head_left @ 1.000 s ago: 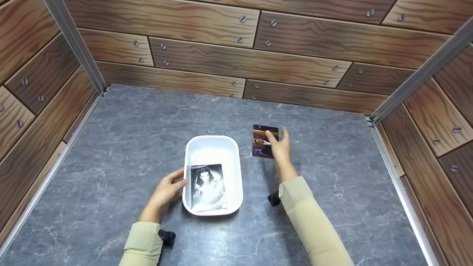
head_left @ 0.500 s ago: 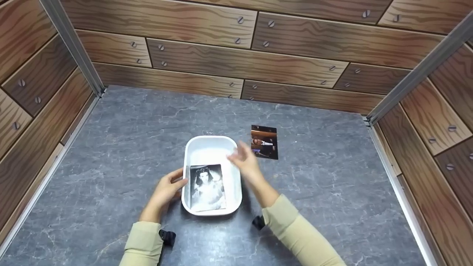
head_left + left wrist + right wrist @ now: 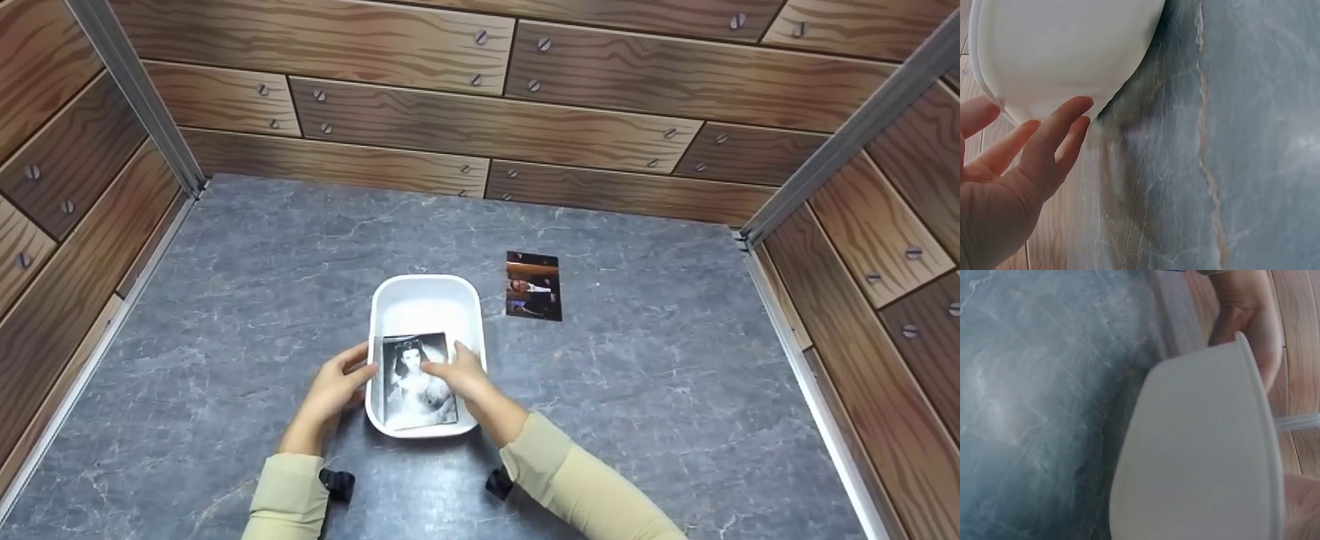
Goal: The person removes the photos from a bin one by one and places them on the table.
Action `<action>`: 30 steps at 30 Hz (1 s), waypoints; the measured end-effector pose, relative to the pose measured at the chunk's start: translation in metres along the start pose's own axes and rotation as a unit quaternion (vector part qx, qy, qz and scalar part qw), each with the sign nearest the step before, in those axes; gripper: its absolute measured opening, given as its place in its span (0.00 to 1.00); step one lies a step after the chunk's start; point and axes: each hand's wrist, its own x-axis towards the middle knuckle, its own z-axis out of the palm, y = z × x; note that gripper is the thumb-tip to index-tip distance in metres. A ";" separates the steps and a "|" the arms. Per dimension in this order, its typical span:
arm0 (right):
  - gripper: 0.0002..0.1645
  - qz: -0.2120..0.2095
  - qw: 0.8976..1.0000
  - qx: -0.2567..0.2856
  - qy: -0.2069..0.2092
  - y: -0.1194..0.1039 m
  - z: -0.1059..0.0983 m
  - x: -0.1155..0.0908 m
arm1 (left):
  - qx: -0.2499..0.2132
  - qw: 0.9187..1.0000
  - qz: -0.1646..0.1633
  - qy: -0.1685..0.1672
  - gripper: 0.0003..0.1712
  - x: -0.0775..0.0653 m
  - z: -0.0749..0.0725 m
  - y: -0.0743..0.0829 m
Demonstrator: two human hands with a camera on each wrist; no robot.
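A white plastic tub (image 3: 424, 307) stands on the grey marbled table, with a black-and-white portrait photo (image 3: 409, 401) lying face up in its near part. In the head view my left hand (image 3: 330, 382) holds the tub's left side, thumb at the rim. The left wrist view shows these fingers (image 3: 1044, 135) against the tub's outer wall (image 3: 1067, 50). My right hand (image 3: 465, 375) reaches over the tub's right rim, its thumb over the photo and its other fingers near the photo's right edge. In the right wrist view the tub's wall (image 3: 1196, 450) hides most of that hand.
A dark colour photo (image 3: 534, 286) lies on the table (image 3: 645, 337), beyond the tub's right side. Wood-patterned panels (image 3: 420, 105) with metal corner posts (image 3: 139, 97) enclose the table at the back and both sides.
My right hand has left the colour photo on the table and moved left and nearer, into the tub over the portrait. The left hand has stayed at the tub's left side.
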 end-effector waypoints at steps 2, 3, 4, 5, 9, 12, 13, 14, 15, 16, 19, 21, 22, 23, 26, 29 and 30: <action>0.49 0.003 1.000 -0.022 0.001 -0.001 0.005 0.001 | 0.007 1.000 0.005 0.003 0.29 0.000 -0.002 0.002; 0.49 0.006 1.000 -0.030 0.003 -0.002 0.006 0.002 | 0.009 1.000 0.007 0.005 0.29 0.000 -0.003 0.003; 0.49 0.006 0.999 -0.042 0.007 -0.003 0.008 0.003 | 0.011 1.000 0.009 0.007 0.29 0.000 -0.003 0.003; 0.49 0.007 0.999 -0.053 0.011 -0.003 0.008 0.004 | 0.015 1.000 0.010 0.008 0.29 0.000 -0.003 0.003; 0.47 0.011 0.997 -0.075 0.024 -0.001 0.010 0.007 | 0.011 1.000 0.012 0.003 0.29 0.000 -0.001 0.001; 0.45 0.009 0.997 -0.074 0.023 0.003 0.011 0.009 | 0.006 1.000 0.015 0.005 0.28 -0.001 0.000 -0.001; 0.44 0.004 0.997 -0.075 0.023 0.003 0.011 0.010 | 0.005 1.000 0.016 0.007 0.28 -0.001 0.001 -0.002; 0.43 0.002 0.997 -0.075 0.023 0.004 0.011 0.010 | 0.006 1.000 0.017 0.008 0.28 -0.001 0.001 -0.002; 0.43 0.001 0.997 -0.075 0.023 0.004 0.010 0.010 | 0.005 1.000 0.017 0.008 0.29 -0.001 0.002 -0.003; 0.43 -0.001 0.997 -0.073 0.024 0.005 0.011 0.010 | 0.004 1.000 0.017 0.007 0.29 -0.001 0.001 -0.004; 0.44 -0.001 0.997 -0.071 0.024 0.006 0.012 0.008 | 0.009 1.000 0.019 0.004 0.29 -0.001 0.000 -0.005; 0.45 -0.003 0.998 -0.067 0.020 0.006 0.012 0.008 | 0.012 1.000 0.021 0.003 0.29 0.000 -0.001 -0.006; 0.45 -0.007 0.998 -0.065 0.016 0.006 0.012 0.008 | 0.013 1.000 0.021 0.004 0.29 0.000 -0.002 -0.006; 0.45 -0.011 0.998 -0.064 0.012 0.006 0.011 0.008 | 0.015 1.000 0.019 0.006 0.28 0.000 -0.002 -0.006; 0.45 -0.030 0.998 -0.048 0.006 0.007 0.010 0.008 | 0.012 1.000 0.018 0.004 0.28 0.000 -0.004 -0.007; 0.43 -0.047 0.998 -0.038 0.012 0.008 0.009 0.007 | 0.006 1.000 0.015 -0.006 0.29 0.000 -0.004 -0.008; 0.43 -0.054 0.998 -0.038 0.017 0.009 0.009 0.007 | 0.004 1.000 0.017 -0.010 0.29 0.000 -0.005 -0.008</action>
